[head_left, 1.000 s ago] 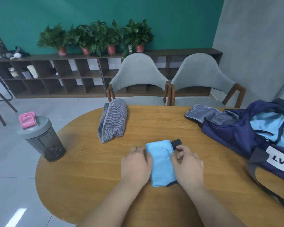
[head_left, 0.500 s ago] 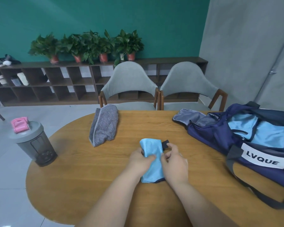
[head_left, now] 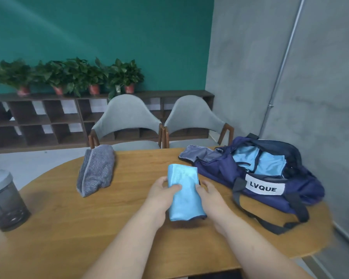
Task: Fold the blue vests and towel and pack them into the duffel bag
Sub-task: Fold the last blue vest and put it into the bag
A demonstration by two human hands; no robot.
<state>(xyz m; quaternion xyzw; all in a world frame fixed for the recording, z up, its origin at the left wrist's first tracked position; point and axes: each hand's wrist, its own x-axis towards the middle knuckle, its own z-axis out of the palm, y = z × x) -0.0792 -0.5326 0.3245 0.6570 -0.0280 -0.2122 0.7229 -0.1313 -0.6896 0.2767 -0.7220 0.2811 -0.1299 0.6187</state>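
Observation:
A folded light-blue vest [head_left: 184,191] is lifted off the wooden table [head_left: 89,228] in front of me. My left hand [head_left: 162,195] grips its left edge, thumb laid over the top. My right hand [head_left: 211,195] holds the right edge with its fingers curled under the fabric. To the right lies the navy duffel bag [head_left: 270,188], unzipped, with more light-blue fabric [head_left: 259,163] inside. A folded grey striped towel [head_left: 97,172] lies on the table to the left.
A dark shaker bottle [head_left: 3,200] with a grey lid stands at the table's left edge. Two grey chairs [head_left: 127,123] are tucked in at the far side. The bag's strap [head_left: 270,220] trails over the table on the right.
Both hands have taken hold of the folded vest and raised it off the table toward the bag. The view has swung to the right.

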